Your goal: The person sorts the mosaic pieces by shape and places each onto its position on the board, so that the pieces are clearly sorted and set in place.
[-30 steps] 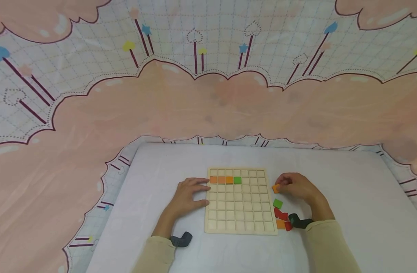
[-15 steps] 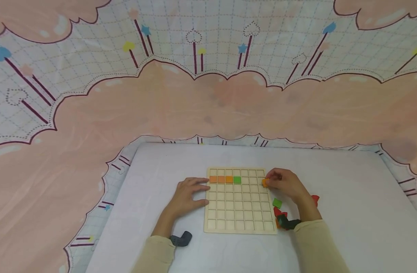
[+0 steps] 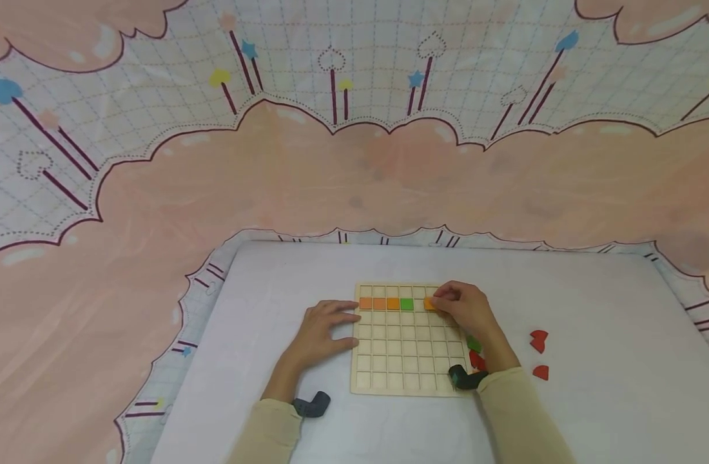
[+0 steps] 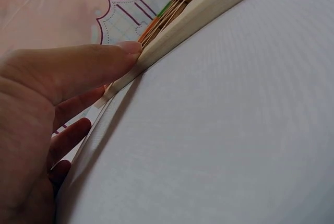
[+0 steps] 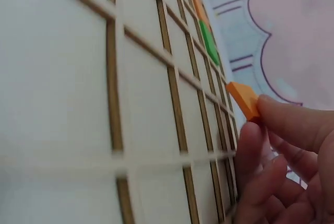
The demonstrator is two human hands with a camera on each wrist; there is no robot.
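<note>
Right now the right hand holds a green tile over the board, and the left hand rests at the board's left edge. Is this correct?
Not quite. The tile in the right hand is orange, not green; the right wrist view shows it pinched in the fingers. The rest holds: it is over the board, and the left hand rests at the board's left edge.

White table (image 3: 592, 309) bears grid board (image 3: 409, 377) and loose tiles (image 3: 538, 341).
</note>
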